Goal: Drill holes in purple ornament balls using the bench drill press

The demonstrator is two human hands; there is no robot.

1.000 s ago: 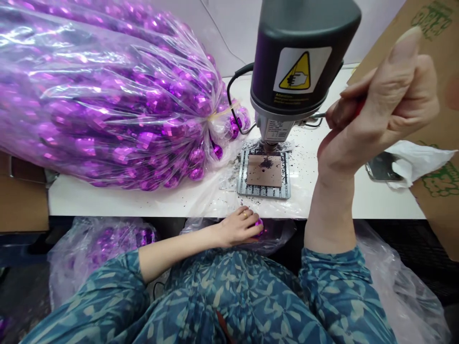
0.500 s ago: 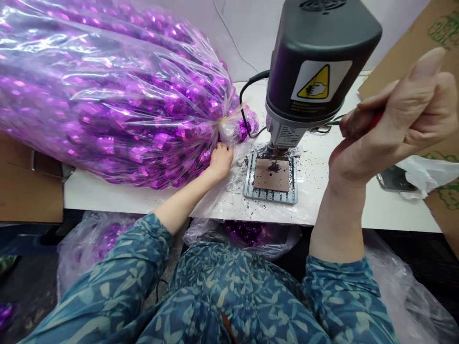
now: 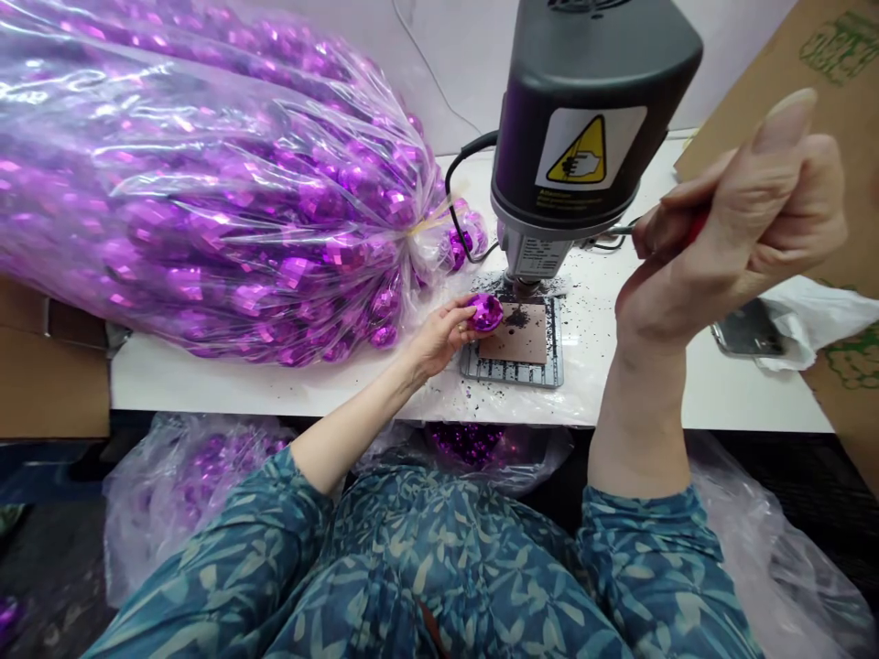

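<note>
Between the fingertips of my left hand [image 3: 443,337] is a shiny purple faceted ball [image 3: 486,312]. It is over the left part of a brown board [image 3: 526,343] on the slotted metal base [image 3: 512,373] of a bench drill press [image 3: 591,82]. A small hole shows in the board, and dark shavings lie around it. My right hand [image 3: 742,229] is closed around the red-gripped feed lever [image 3: 695,227] at the machine's right side. The drill's tip is hard to make out above the board.
A big clear bag of purple balls [image 3: 226,201], tied at its neck, fills the left of the white table [image 3: 734,394]. A phone [image 3: 748,328] and white tissue [image 3: 810,316] lie at right beside a cardboard box [image 3: 830,137]. An open plastic bag of purple pieces [image 3: 467,444] hangs below the table edge.
My left hand has come away from the bag's neck and moved right to the board, now with a purple ball in its fingers. My right hand stays on the lever.
</note>
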